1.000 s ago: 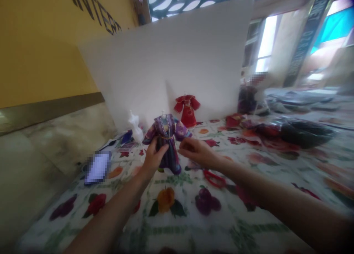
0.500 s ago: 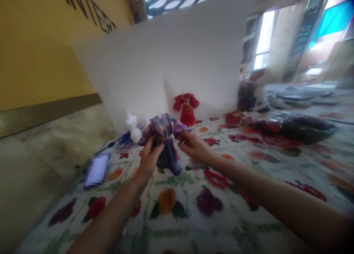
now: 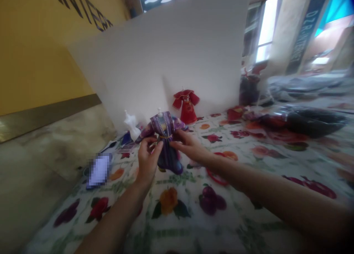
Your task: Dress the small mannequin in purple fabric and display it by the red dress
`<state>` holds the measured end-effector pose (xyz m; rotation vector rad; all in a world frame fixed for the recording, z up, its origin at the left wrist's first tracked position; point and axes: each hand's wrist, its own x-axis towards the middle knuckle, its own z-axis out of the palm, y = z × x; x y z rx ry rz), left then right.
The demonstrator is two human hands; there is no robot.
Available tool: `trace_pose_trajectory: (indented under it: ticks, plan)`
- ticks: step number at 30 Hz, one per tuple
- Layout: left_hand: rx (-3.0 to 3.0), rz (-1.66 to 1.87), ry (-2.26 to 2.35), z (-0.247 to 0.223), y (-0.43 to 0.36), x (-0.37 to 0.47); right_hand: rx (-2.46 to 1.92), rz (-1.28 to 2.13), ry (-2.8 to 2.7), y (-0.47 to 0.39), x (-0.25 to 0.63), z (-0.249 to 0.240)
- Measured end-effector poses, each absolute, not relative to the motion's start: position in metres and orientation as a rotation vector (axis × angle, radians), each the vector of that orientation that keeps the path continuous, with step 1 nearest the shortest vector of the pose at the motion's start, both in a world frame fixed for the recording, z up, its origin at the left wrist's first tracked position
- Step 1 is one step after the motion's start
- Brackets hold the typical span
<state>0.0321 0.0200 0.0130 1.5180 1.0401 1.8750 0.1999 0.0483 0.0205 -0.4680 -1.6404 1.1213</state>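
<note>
A small purple robe (image 3: 165,149) with beaded trim and wide sleeves stands upright on a little dress form, a white knob showing at its neck. My left hand (image 3: 148,156) grips the robe's left side at the waist, thumb in front and fingers behind. On the other side, my right hand (image 3: 188,145) has its fingers around the waist and under the right sleeve, partly behind the cloth. Behind the robe a small red dress (image 3: 188,106) stands near the white board. A bare white dress form (image 3: 132,125) is at the left.
The table has a fruit-print cloth (image 3: 177,213). A white board (image 3: 157,55) rises behind. At the left lie a blurred-out phone-like object (image 3: 99,170) and dark flat items. A red ring (image 3: 217,173) lies beneath my right forearm. Plastic-wrapped bundles (image 3: 312,123) are at the right.
My right hand has moved from the right sleeve inward to the robe's waist, and that sleeve hangs differently. My left hand stays at the left side. The view has shifted slightly.
</note>
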Motion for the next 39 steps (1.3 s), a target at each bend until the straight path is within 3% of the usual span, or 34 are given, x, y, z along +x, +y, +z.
trace_pose_trajectory:
  ticks: [9,39]
  plan:
    - [1.633,1.857,1.184,0.009,0.022,0.026,-0.713,1.086,-1.550,0.047,0.210,0.015]
    - [1.542,1.796,1.182,0.018,0.022,0.028,-0.657,1.173,-1.571,0.044,0.208,0.023]
